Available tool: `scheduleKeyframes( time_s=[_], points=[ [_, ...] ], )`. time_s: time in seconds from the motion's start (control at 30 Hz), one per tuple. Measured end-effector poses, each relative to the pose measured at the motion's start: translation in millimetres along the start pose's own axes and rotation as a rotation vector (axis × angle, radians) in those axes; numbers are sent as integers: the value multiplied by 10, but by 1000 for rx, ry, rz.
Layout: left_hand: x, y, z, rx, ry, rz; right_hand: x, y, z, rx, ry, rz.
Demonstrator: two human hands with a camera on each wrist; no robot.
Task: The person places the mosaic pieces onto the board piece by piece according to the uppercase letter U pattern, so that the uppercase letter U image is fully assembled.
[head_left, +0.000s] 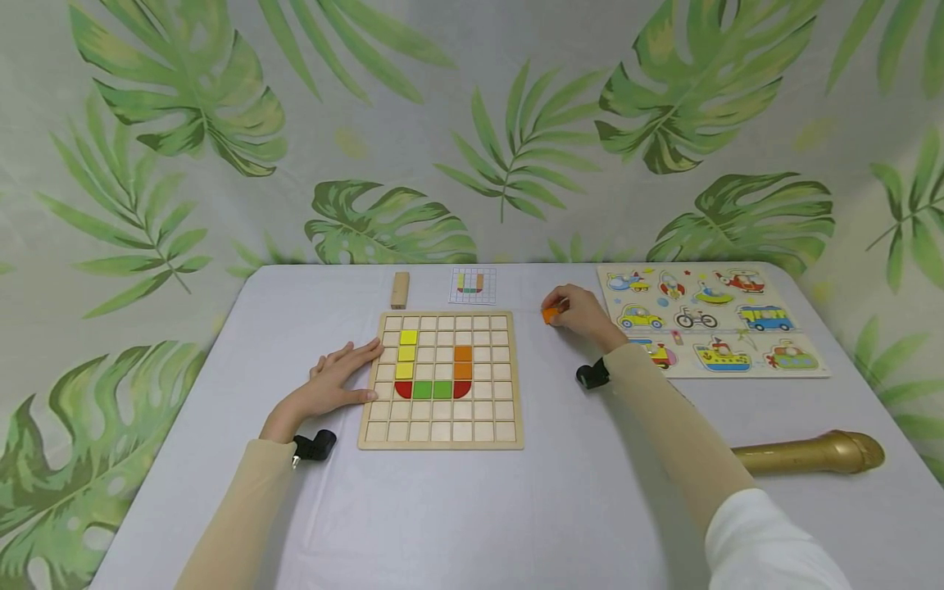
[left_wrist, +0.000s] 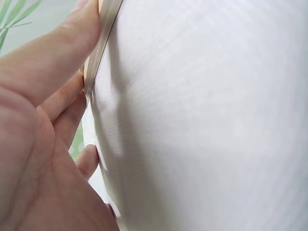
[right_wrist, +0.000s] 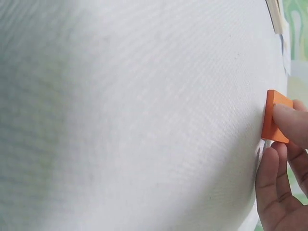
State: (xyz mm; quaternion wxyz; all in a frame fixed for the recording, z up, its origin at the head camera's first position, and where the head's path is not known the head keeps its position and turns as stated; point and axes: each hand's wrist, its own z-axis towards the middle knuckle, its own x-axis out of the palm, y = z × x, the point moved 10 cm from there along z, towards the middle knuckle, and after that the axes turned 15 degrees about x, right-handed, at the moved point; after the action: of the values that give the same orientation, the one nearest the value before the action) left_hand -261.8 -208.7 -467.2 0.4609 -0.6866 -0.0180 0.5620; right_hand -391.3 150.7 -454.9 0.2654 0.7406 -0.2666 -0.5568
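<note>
In the head view, a wooden grid board lies on the table with coloured tiles forming a U. Yellow tiles make its left side, green tiles with rounded red corner tiles its bottom, and orange tiles part of its right side. My left hand rests at the board's left edge, fingers extended, thumb and fingertips on the rim. Right of the board, close over the cloth, my right hand pinches a square orange tile between thumb and fingers.
Behind the board lie a small pattern card showing a U and a wooden block. A vehicle puzzle board occupies the back right. Under my right forearm extends a gold-coloured, rod-like object.
</note>
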Motion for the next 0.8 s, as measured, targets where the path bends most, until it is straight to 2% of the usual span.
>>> scheduleKeyframes(
  time_s=[0.3,0.47,0.8],
  points=[
    [-2,-13,-4,8,1,8,-22,39,-55,13,13,15],
    [-5,-12,-5,0,1,7,27,165,-110,-27,32,46],
    [6,9,1,-2,5,7,433,561,-151,-80,149,139]
  ],
)
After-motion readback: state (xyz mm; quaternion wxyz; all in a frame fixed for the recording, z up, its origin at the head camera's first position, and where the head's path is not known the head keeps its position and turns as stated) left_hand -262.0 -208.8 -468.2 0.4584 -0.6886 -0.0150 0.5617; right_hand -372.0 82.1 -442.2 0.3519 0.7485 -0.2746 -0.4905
